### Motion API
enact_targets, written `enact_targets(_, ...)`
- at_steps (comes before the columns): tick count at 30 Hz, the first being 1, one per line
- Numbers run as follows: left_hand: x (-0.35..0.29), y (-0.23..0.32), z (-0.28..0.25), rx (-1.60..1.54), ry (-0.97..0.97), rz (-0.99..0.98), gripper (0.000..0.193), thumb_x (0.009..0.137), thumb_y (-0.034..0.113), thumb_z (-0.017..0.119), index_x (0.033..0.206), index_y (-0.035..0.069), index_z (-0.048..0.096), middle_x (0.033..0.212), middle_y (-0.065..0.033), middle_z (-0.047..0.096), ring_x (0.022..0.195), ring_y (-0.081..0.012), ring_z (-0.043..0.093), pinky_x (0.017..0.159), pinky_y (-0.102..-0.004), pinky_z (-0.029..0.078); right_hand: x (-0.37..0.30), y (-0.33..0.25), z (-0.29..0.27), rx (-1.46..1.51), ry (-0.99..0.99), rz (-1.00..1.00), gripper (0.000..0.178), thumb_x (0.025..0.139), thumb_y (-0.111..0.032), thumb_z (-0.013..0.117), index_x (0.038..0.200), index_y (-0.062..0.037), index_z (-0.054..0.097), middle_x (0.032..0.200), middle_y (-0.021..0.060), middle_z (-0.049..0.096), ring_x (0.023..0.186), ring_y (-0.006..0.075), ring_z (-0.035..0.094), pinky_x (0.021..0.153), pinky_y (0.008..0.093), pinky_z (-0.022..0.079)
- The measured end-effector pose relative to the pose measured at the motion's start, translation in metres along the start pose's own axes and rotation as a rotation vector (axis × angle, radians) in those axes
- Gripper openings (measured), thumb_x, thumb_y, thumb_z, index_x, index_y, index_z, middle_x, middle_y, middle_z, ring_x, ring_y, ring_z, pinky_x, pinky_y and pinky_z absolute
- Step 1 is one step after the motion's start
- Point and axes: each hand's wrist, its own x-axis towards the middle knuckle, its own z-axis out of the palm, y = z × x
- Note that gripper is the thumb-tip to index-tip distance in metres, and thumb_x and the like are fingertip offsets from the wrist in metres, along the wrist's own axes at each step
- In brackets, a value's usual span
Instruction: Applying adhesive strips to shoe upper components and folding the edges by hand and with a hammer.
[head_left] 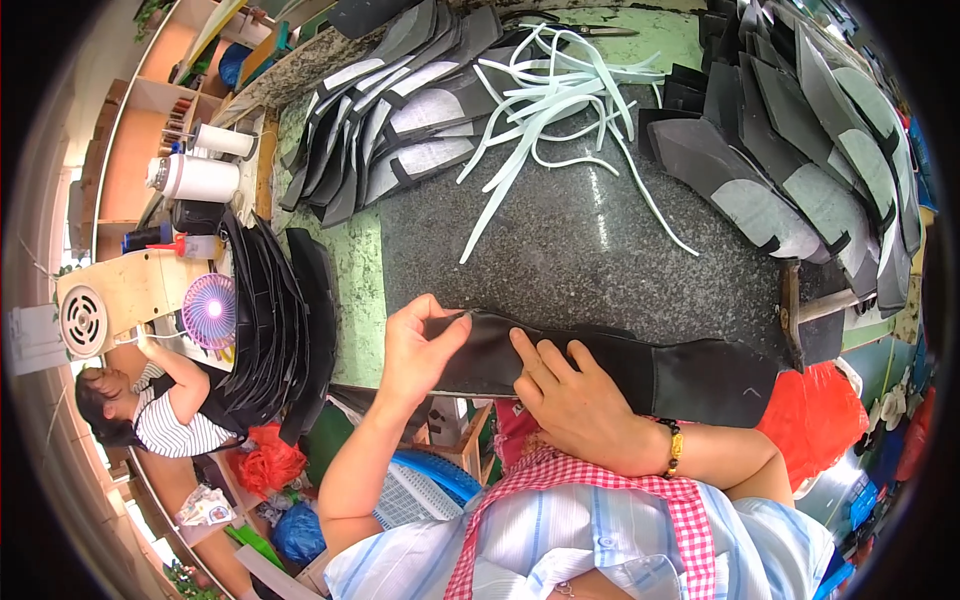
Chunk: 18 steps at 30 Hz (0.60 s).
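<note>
Black leather-look panel (675, 372), near edge of surface (660, 275): smooth, semi-gloss. Surface: stone-like, polished. White strips (545, 112): matt.

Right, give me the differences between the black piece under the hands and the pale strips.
The black piece is dark and wide; the pale strips are whitish and narrow. The black piece lies along the table's near edge, the left hand at its left end and the right hand on it; the pale strips lie farther back in a loose tangle, touched by neither hand. Both are longer than they are wide.
</note>
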Motion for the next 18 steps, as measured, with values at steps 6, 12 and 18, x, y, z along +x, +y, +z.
enact_targets(6,-0.001,0.006,-0.005,0.681,0.156,0.436,0.02,0.076,0.007,0.08,0.075,0.0,0.061,0.089,-0.0084,0.06,0.074,-0.0175,0.059,0.065,-0.0306,0.047,0.009,-0.001,-0.007,0.044,-0.044,0.066,0.071,0.062,-0.042,0.084,0.115,-0.0051,0.055,0.153,0.0177,0.038,0.108,0.0297,0.05,0.085,0.042,0.044)
enact_targets(12,-0.002,0.006,0.016,0.948,0.284,0.781,0.021,0.081,0.001,0.073,0.099,0.002,0.063,0.1,-0.0134,0.065,0.091,-0.0296,0.065,0.085,-0.0394,0.049,0.034,-0.014,-0.014,-0.108,-0.169,0.161,0.058,0.074,-0.035,0.075,0.122,-0.0097,0.055,0.154,0.0075,0.041,0.097,0.0256,0.051,0.073,0.0417,0.042)
enact_targets(18,-0.046,0.007,0.023,1.17,-0.047,0.779,0.048,0.077,0.035,0.08,0.111,0.003,0.067,0.107,-0.0118,0.068,0.104,-0.0276,0.065,0.102,-0.0481,0.044,-0.049,0.053,-0.046,0.597,-0.11,0.068,0.064,0.072,-0.022,0.078,0.125,0.005,0.054,0.13,0.0215,0.059,0.118,0.0353,0.055,0.096,0.0417,0.048)
